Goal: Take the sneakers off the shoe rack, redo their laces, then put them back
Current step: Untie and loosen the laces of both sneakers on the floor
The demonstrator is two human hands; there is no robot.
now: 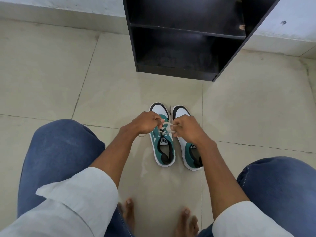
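Note:
Two green, white and black sneakers stand side by side on the tiled floor, toes pointing away from me. Over the left sneaker [164,151] my left hand [145,123] pinches one end of its beige lace [166,124]. My right hand [187,129] grips the other end of that lace and partly covers the right sneaker [193,154]. The two hands almost touch above the left sneaker's eyelets. A loose bit of lace trails out under my left wrist. The black shoe rack [179,41] stands beyond the sneakers, and no shoes show on its shelves.
I squat with blue-jeaned knees [59,151] on both sides and bare feet [128,212] on the beige tiles [51,74]. A white wall base runs behind the rack. Open floor lies left and right of the sneakers.

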